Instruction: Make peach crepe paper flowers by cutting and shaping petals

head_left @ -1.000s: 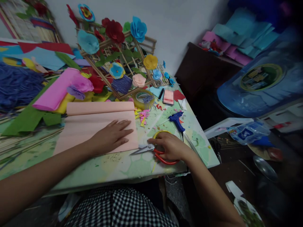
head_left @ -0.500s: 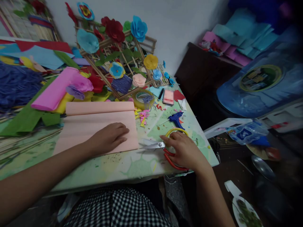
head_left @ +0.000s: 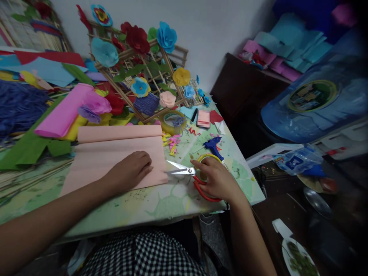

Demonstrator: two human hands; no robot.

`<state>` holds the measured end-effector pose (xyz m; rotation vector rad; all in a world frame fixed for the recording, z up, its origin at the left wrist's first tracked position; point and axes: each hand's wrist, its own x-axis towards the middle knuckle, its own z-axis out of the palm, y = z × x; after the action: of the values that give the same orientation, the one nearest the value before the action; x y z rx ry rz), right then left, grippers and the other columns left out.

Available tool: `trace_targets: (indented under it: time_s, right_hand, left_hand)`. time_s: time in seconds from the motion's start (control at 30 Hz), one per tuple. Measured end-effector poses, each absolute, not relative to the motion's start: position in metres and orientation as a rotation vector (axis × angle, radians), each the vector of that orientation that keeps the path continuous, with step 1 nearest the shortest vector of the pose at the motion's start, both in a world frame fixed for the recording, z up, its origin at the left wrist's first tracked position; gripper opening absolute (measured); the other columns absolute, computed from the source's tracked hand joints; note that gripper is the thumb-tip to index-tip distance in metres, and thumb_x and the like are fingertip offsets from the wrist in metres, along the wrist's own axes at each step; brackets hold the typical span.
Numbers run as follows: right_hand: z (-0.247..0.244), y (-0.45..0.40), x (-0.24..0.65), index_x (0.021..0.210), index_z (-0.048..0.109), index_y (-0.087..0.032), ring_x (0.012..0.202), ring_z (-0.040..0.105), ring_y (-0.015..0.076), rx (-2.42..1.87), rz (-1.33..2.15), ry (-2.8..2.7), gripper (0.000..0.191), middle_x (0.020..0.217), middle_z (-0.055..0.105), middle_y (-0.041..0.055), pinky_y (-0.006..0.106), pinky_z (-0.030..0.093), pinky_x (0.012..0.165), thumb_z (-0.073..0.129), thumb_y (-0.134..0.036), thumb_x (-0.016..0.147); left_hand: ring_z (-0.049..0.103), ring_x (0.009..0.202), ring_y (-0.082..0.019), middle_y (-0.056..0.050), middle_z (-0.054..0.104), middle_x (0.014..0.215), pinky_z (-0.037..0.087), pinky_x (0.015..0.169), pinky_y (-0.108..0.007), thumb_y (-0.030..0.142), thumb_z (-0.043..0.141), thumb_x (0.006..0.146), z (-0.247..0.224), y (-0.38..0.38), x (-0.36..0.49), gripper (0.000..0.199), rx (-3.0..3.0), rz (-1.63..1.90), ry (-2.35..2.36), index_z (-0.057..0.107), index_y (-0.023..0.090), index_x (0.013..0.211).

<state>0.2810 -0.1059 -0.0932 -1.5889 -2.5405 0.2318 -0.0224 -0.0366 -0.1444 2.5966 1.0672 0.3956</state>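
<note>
My left hand [head_left: 130,170] rests palm-down on a sheet of peach crepe paper [head_left: 94,161], its fingers laid loosely on the surface. The paper's far end is rolled up, and the rest lies flat across the table. In my right hand [head_left: 217,176] is a pair of scissors [head_left: 186,171] with one yellow and one red handle loop. Their blades are parted and point left, with the tips at the right edge of the paper. Whether the paper sits between the blades I cannot tell.
Beyond the paper stands a bamboo frame [head_left: 126,92] covered in paper flowers. A blue glue gun [head_left: 213,145] and a tape roll [head_left: 169,119] lie near the scissors. A pink paper roll [head_left: 64,111] and purple strands [head_left: 20,101] are at left; a large water bottle [head_left: 313,99] is at right.
The scissor blades have spread wider apart, and my right hand has shifted slightly left toward the paper edge. My left hand has slid a little left on the paper.
</note>
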Motion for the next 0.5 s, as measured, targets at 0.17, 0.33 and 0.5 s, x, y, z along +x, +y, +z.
trace_targets:
  time_s: [0.17,0.33,0.5]
  right_hand:
    - [-0.094,-0.096,0.271,0.136,0.049,-0.021,0.094,0.055,0.0248,-1.698,0.175,-2.498,0.055,0.100,0.058,0.0112,0.035,0.042,0.081,0.060,-0.034,0.083]
    - [-0.098,-0.086,0.258,0.136,0.049,-0.022,0.092,0.057,0.0235,-1.789,0.141,-2.443,0.052,0.099,0.061,0.0108,0.031,0.040,0.076,0.056,-0.037,0.087]
    - [-0.102,-0.087,0.257,0.135,0.050,-0.022,0.089,0.058,0.0226,-1.770,0.147,-2.444,0.050,0.097,0.062,0.0099,0.030,0.040,0.075,0.056,-0.039,0.087]
  left_hand:
    - [0.055,0.090,-0.029,-0.013,0.060,0.092,0.044,0.082,-0.043,0.039,0.041,0.091,-0.150,-0.038,-0.023,0.031,2.646,0.327,1.221,0.060,0.015,0.093]
    - [0.055,0.081,-0.027,-0.011,0.060,0.083,0.044,0.074,-0.040,0.037,0.040,0.092,-0.145,-0.039,-0.021,0.029,2.623,0.251,1.243,0.058,0.016,0.082]
    - [0.053,0.077,-0.024,-0.008,0.059,0.078,0.043,0.071,-0.037,0.034,0.039,0.093,-0.141,-0.039,-0.020,0.029,2.573,0.269,1.202,0.056,0.017,0.078]
